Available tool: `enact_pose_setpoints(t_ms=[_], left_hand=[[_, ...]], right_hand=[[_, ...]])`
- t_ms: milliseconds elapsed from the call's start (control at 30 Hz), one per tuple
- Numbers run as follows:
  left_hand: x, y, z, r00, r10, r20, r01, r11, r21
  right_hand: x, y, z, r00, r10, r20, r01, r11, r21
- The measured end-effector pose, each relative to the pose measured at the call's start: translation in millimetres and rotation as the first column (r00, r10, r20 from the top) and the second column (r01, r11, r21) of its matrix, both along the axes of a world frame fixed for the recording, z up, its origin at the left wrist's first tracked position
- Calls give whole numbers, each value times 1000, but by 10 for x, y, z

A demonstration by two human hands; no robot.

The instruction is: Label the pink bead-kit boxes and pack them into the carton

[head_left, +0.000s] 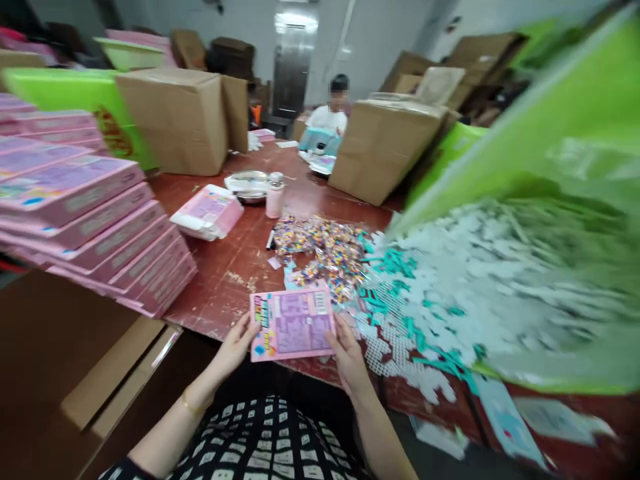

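A flat pink and purple box (300,323) with a barcode at its upper right is held level over the table's front edge. My left hand (240,343) grips its left side, thumb on top. On the right side, my right hand (347,347) holds the same box, with its thumb on the printed face. Just beyond the box lie clear bags of small multicolored beads (333,247). White perforated pieces (395,347) and teal pieces (397,262) are spread to the right of my right hand.
Pink boxes (125,233) are stacked at the left. A pink bottle (275,195), a metal tray (250,187) and a wrapped pack (210,210) stand on the red table (225,273). Cardboard cartons (175,120) flank a seated person (327,123). A green bag (565,153) bulges at the right.
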State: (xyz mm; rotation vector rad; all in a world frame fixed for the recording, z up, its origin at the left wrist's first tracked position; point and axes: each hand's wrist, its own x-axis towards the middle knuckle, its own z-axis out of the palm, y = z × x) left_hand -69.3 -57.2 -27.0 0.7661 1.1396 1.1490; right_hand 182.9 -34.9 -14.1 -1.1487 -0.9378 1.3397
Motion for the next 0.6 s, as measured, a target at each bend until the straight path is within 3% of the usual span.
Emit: enact_pose_setpoints(t_ms=[133,300,433,500,600], left_hand=[[-117,51,-12,998,-38,-54,32,994,-102],[-37,18,-43,998,58,0,-58,996,-72],[-168,174,-96,984,171,-52,-172,985,-16],[-279,245,-125,963,237,-127,-239,971,-4],[-397,290,-148,935,297,-193,-298,954,25]], right_hand=[[59,-169,33,991,119,-52,-121,992,-32],[241,-187,-115,973,28,-231,-73,980,-188],[650,202,-170,957,-145,-251,81,966,-247],[898,531,-159,941,-281,-187,248,952,-181],[1213,1045,-138,872,-489,-18,488,872,-32]])
